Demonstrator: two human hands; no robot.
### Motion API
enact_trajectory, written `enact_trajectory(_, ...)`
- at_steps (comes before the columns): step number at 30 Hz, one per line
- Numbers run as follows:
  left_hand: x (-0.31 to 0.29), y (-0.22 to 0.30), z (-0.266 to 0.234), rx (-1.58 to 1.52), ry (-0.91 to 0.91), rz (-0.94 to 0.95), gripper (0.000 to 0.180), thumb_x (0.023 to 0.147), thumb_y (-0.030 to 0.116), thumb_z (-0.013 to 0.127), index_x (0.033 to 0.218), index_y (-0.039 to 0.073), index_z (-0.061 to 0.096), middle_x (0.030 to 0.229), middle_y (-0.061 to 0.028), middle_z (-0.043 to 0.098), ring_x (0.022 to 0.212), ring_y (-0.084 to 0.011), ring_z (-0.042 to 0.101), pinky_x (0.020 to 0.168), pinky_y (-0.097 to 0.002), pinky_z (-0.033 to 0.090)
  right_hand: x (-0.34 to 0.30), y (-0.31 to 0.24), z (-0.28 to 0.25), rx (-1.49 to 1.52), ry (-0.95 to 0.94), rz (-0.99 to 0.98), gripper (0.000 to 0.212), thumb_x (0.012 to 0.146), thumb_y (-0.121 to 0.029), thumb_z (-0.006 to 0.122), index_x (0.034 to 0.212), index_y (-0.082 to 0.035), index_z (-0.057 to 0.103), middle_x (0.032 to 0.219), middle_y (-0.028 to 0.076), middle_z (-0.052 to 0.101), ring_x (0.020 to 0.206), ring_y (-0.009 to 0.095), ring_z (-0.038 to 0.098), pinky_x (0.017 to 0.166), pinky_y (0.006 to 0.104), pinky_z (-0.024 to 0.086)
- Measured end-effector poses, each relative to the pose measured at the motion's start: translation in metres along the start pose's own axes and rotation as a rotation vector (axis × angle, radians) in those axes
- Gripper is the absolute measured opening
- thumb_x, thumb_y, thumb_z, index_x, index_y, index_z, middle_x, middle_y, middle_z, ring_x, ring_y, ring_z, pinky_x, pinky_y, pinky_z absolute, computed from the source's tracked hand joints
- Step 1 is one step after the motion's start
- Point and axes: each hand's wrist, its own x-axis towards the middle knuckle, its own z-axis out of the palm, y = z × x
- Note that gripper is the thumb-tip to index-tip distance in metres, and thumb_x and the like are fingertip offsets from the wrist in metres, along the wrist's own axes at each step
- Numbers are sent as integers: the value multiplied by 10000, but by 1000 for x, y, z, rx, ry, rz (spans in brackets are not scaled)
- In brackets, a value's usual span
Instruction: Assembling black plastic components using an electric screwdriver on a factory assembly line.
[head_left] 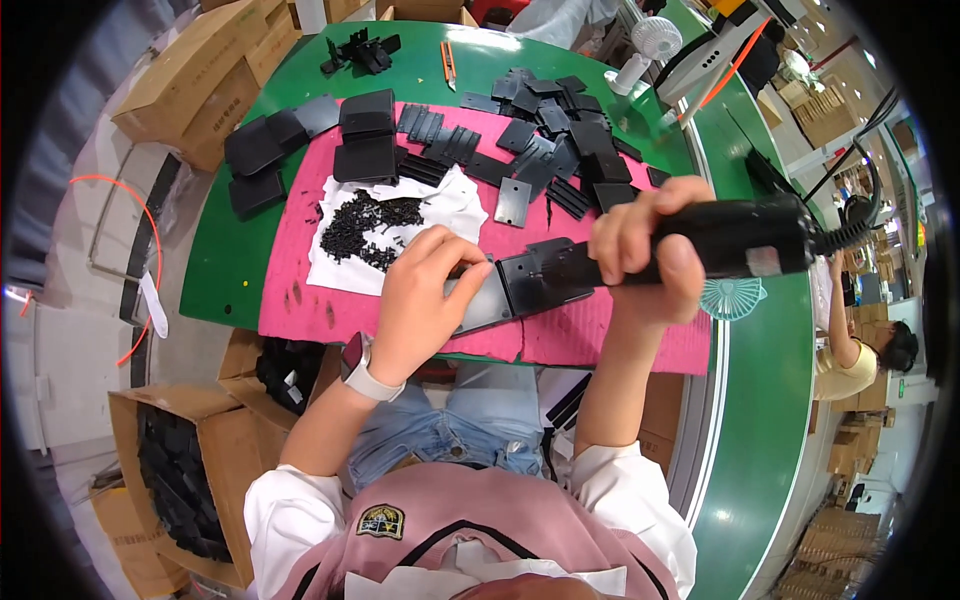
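Note:
In my right hand (650, 245) is a black electric screwdriver (740, 238) with a coiled cord at its back end, held level with its nose toward the left. Its tip is over a black hinged plate (530, 278) on the pink mat (620, 335). My left hand (430, 285) rests at the grey half of that plate (488, 303), thumb and forefinger pinched together; whatever they hold is too small to make out. Beyond my left hand, a heap of small black screws (350, 225) lies on a white cloth (460, 195).
Black flat plates (600, 150) are piled at the far right of the mat, with thicker black pieces (365, 135) at the far left. An orange cutter knife (448, 65) and a white fan (655, 40) sit farther back. A carton of black parts (180, 480) stands lower left.

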Motion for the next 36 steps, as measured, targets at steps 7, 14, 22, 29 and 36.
enact_trajectory(7, 16, -14, 17, 198, -65, 105, 142, 788, 127, 668, 800, 2, 604, 775, -117, 552, 759, -297, 568, 672, -383, 450, 1, 19, 6, 17, 47, 88, 294, 771, -70, 661, 971, 1, 458, 603, 69, 507, 447, 115, 458, 417, 252, 389)
enact_trajectory(14, 27, -14, 16, 36, -147, -94, 195, 710, 106, 729, 708, -32, 591, 727, -158, 618, 665, -273, 604, 634, -343, 474, 3, 20, 10, -131, 129, 195, 294, 724, -67, 715, 929, 7, 516, 659, 57, 550, 509, 103, 504, 479, 238, 422)
enact_trajectory(22, 22, -23, 23, -81, -68, -76, 195, 704, 90, 727, 711, -45, 587, 719, -158, 610, 655, -265, 600, 626, -347, 469, 5, 28, 3, -150, 86, 240, 297, 675, -128, 763, 854, -20, 552, 714, 29, 567, 621, 94, 531, 569, 222, 425)
enact_trajectory(29, 21, -25, 24, -115, -54, -73, 188, 710, 80, 715, 704, -49, 580, 714, -161, 603, 654, -271, 600, 626, -354, 470, 9, 37, 1, -149, -82, 176, 315, 766, -153, 712, 858, -15, 445, 544, 47, 459, 379, 102, 388, 362, 249, 339)
enact_trajectory(36, 21, -16, 23, 1, -73, -2, 173, 743, 77, 693, 726, -30, 557, 720, -154, 574, 682, -310, 582, 627, -385, 448, -2, 27, 11, -301, 41, 213, 279, 687, -90, 723, 877, 9, 543, 727, 35, 557, 632, 101, 518, 573, 244, 416)
